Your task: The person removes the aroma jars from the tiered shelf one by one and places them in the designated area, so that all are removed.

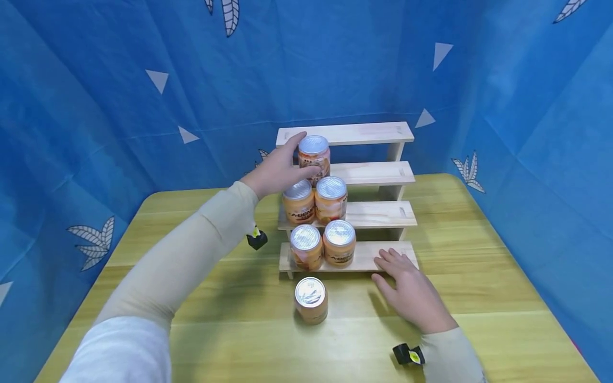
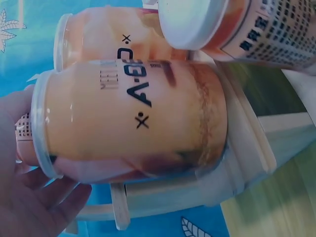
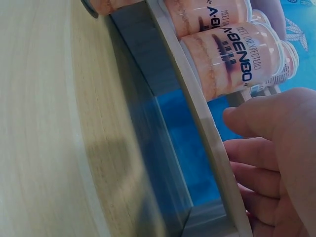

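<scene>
The left hand (image 1: 275,170) curls its fingers and thumb around a squat orange jar (image 1: 314,158) with a round silvery foil lid, holding it upright on the third step of a stepped wooden rack (image 1: 383,173), at that shelf's left end. In the left wrist view the palm and fingers (image 2: 29,197) lie close behind the translucent, glossy plastic jars, whose dark printed lettering runs across creamy orange contents.

The right hand (image 1: 412,290) lies flat and relaxed, palm down, fingers straight, its fingertips resting on the front edge of the rack's lowest shelf and its heel on the table (image 1: 503,298). It holds nothing. The right wrist view shows those fingers (image 3: 266,163) against the pale, smooth plank edge.

The rack is light unfinished wood, four flat planks rising like stairs, each with a shallow slot cut into it. Two more jars (image 1: 313,199) stand side by side on the second step, touching, and another two jars (image 1: 323,244) stand together on the bottom step, all at the left part of the rack. A sixth, single jar (image 1: 311,299) stands on the table just in front of the rack, between the two hands.

The table is yellowish wood-grain with rounded corners. Wrinkled blue cloth (image 1: 96,106) printed with white leaves and triangles hangs around it.
</scene>
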### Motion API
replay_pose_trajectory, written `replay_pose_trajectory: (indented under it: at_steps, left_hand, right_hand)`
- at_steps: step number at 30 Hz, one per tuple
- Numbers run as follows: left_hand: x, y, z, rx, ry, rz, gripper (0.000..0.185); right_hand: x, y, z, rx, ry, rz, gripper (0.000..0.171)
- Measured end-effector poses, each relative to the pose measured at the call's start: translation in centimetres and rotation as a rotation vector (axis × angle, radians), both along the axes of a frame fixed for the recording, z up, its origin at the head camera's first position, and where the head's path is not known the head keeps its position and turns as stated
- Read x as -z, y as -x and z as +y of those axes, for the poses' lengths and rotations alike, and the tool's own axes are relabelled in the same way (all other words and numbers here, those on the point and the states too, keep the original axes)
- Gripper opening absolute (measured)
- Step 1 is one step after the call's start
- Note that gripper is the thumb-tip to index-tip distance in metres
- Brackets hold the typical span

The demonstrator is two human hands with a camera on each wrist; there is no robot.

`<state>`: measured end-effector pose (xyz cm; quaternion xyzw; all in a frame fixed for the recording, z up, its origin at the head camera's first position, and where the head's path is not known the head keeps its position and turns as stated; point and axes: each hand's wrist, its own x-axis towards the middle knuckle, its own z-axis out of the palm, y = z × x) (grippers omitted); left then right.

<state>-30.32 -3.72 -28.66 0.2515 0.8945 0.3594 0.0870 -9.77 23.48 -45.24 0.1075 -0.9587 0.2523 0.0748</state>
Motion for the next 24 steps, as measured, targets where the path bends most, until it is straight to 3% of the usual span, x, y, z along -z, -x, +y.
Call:
replay_pose_trajectory:
  at_steps: [15,24]
  left_hand:
    - [0.1,-0.5,0.2,-0.044,-0.068,0.039,0.090]
    - [-0.7,-1.0,-0.5,-0.072,-0.091,0.072,0.091]
  right_hand:
    - [0.1,0.1,0.1,0.008,0.023,0.008,0.043]
    - [0.3,0.1,0.2,0.012,0.030,0.006,0.043]
